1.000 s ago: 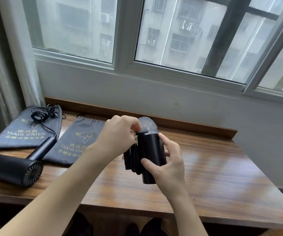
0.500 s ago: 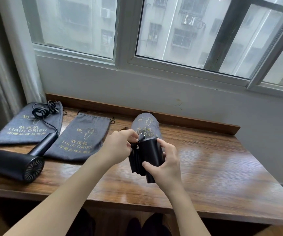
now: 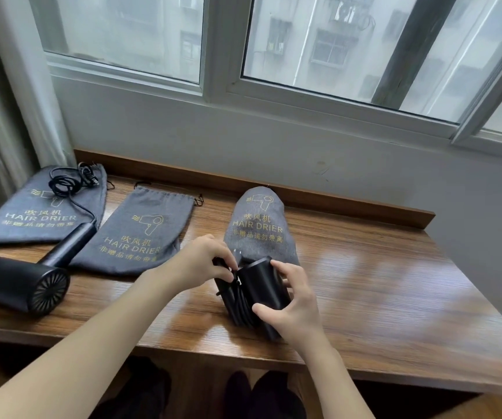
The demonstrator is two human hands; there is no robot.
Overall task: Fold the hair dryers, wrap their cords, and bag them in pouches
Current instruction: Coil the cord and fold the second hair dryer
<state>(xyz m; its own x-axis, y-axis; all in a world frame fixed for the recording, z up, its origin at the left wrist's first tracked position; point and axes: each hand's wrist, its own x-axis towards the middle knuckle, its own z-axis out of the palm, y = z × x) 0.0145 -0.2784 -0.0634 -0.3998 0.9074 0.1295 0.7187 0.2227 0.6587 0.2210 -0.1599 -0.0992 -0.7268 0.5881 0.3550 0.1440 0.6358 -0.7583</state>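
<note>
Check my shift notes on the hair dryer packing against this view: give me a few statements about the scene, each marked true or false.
1. Both hands hold the folded hair dryer. True.
2. Three grey pouches lie on the wooden table. True.
3. The unfolded hair dryer at the left is already bagged. False: it lies bare, its handle on the pouches.
4. The loose cord rests on the middle pouch. False: it lies coiled on the far-left pouch.
5. The right pouch looks filled. True.

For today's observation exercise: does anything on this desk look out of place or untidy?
Yes: the unfolded black hair dryer at the left lies across two flat grey fabric pouches, its loose cord trailing over the far-left pouch.
</note>
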